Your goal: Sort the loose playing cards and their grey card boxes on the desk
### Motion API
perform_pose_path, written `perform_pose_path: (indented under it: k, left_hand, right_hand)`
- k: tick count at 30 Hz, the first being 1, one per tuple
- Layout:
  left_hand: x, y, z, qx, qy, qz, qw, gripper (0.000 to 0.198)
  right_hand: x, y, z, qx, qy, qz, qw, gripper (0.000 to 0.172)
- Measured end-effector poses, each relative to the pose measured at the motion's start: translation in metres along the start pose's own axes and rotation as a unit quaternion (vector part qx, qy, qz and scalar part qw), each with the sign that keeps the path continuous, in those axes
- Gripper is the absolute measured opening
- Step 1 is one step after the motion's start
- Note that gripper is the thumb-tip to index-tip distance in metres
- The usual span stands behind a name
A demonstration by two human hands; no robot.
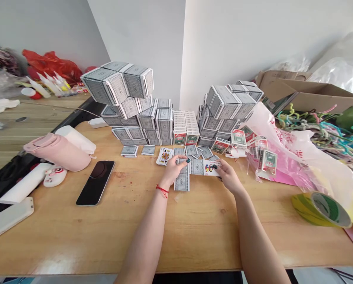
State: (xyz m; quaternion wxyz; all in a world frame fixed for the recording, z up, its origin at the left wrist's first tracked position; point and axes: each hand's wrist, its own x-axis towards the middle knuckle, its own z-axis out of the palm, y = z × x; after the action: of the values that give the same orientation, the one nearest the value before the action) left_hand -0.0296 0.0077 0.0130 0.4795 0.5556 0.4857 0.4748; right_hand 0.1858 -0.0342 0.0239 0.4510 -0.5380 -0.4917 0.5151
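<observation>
My left hand (174, 169), a red string bracelet at its wrist, pinches grey-backed playing cards (185, 165). One more card (181, 183) hangs or lies just below these; I cannot tell whether it is joined to them. A grey-backed card (197, 167) bridges the space between my hands. In my right hand (226, 173) a face-up joker card (209, 168) is gripped by its right end. Beyond the hands lie a face-up king card (165, 156) and loose grey-backed cards (191, 150). Behind them rise boxes built from folded cards (135, 106).
Rows of card packs (186, 128) stand between two card-box stacks, with loose packs (238, 138) to the right. A black phone (95, 183), pink bottle (60, 152) and white case (11, 219) lie left. Tape (321, 209), thin plastic (297, 150) and a carton (318, 92) are right.
</observation>
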Motion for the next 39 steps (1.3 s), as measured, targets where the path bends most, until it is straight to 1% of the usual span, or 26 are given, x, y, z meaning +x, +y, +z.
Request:
perform_pose_path:
  k: [3, 5, 9, 14, 18, 21, 25, 30, 35, 39]
  left_hand:
    - [-0.001, -0.001, -0.001, 0.001, -0.022, -0.043, 0.999, 0.030]
    - [-0.001, -0.002, 0.000, 0.003, -0.030, -0.052, 0.998, 0.030]
    - [-0.002, -0.002, 0.001, 0.007, -0.026, -0.039, 0.999, 0.024]
    - [-0.003, 0.000, 0.003, 0.013, -0.023, -0.027, 0.999, 0.019]
    - [-0.003, -0.001, 0.005, 0.020, -0.023, -0.038, 0.999, 0.017]
    - [-0.003, -0.003, 0.006, 0.037, -0.010, -0.045, 0.998, 0.017]
    - [-0.004, -0.004, 0.006, 0.052, -0.002, -0.035, 0.998, 0.018]
    - [-0.004, -0.006, 0.007, 0.072, -0.004, -0.018, 0.997, 0.017]
    - [-0.004, -0.004, 0.007, 0.067, 0.003, -0.010, 0.998, 0.016]
    - [-0.003, -0.001, 0.007, 0.048, -0.014, -0.022, 0.998, 0.025]
  right_hand:
    - [0.000, 0.001, 0.000, -0.023, -0.015, 0.016, 1.000, 0.028]
    - [0.001, 0.001, 0.002, -0.024, -0.018, 0.013, 0.999, 0.029]
    - [0.001, 0.000, 0.006, -0.013, -0.018, 0.006, 1.000, 0.028]
    - [0.002, 0.000, 0.010, -0.002, -0.019, 0.015, 1.000, 0.027]
    - [0.003, 0.002, 0.013, 0.013, -0.016, 0.005, 1.000, 0.025]
    - [0.004, 0.005, 0.015, 0.024, -0.010, -0.008, 1.000, 0.024]
    - [0.006, 0.010, 0.017, 0.031, -0.007, -0.003, 0.999, 0.024]
    - [0.008, 0.017, 0.019, 0.014, 0.001, 0.001, 1.000, 0.027]
    - [0.010, 0.019, 0.022, -0.004, 0.004, -0.022, 1.000, 0.029]
    - [0.009, 0.015, 0.024, 0.017, 0.001, -0.004, 1.000, 0.033]
